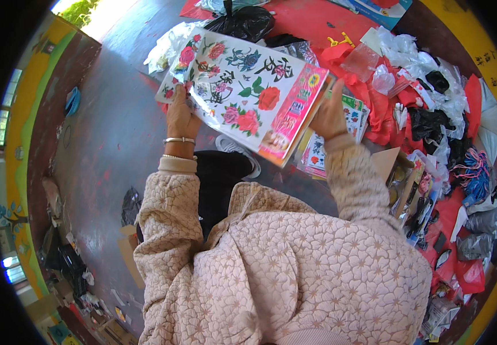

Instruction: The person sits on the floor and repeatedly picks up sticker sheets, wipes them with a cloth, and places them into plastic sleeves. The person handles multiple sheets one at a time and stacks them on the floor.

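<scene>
A stack of glossy flower-printed sheets [239, 92], with roses, black characters and a pink printed band, is held up in front of me, tilted. My left hand [182, 114] grips its left edge, thumb on top, with a bracelet at the wrist. My right hand [331, 113] holds the right edge from the side; some of its fingers are hidden behind the sheets. Below and beside my right hand, more flower-printed sheets [354, 118] lie on the floor, partly covered by my right sleeve.
Red cloth [373, 114] with crumpled clear plastic bags [408, 51] and black bags spreads along the right. A box of small goods [403, 185] stands near my right sleeve. A black plastic bag [244, 23] lies at the top. Cardboard and litter line the left wall.
</scene>
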A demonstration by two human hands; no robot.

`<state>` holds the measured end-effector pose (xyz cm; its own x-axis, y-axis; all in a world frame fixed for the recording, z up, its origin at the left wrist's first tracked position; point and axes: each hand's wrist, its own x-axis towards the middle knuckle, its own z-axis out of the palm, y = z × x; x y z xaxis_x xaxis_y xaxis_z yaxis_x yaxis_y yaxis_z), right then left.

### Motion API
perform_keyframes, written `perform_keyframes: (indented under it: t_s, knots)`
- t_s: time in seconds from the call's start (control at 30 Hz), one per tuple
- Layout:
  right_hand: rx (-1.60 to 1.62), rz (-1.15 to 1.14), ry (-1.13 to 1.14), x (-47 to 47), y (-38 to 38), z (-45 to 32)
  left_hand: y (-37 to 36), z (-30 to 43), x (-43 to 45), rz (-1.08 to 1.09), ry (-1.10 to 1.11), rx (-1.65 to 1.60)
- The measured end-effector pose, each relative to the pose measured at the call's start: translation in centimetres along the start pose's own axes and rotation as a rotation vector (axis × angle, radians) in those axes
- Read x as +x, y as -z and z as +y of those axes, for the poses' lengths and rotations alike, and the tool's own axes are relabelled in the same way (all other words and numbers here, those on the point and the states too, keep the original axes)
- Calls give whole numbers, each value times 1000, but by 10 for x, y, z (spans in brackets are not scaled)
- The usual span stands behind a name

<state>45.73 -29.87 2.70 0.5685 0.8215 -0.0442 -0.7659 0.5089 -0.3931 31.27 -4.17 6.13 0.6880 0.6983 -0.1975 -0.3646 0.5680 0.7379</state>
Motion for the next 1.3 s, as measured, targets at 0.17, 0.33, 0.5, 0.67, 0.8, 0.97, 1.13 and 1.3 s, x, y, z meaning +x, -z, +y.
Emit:
perform_keyframes:
  t_s: [0.17, 0.33, 0.5, 0.67, 0.8, 0.97, 1.13, 1.3]
  knots:
    - [-57, -31, 135, -27, -9, 23, -7, -35, 5, -21, -33, 43]
    - [-553, 426, 54, -26, -16, 8, -16, -56, 1, -67, -42, 114]
    - [-784, 583, 113, -41, 23, -4, -13, -66, 3, -205, 127, -25]
    - [-1132, 528, 42, -51, 0, -18, 6, -61, 0, -248, 177, 71]
    - [-714, 495, 129, -58, 4, -13, 24, -61, -4, -260, 194, 192]
    - [-485, 506, 97, -62, 2, -15, 25, -46, -15, -309, 321, 266]
    - [-471, 496, 17, -78, 9, -33, 43, -38, -10, -291, 440, 247]
    - [-523, 615, -48, -81, -6, -34, 20, -19, -1, -233, 422, 541]
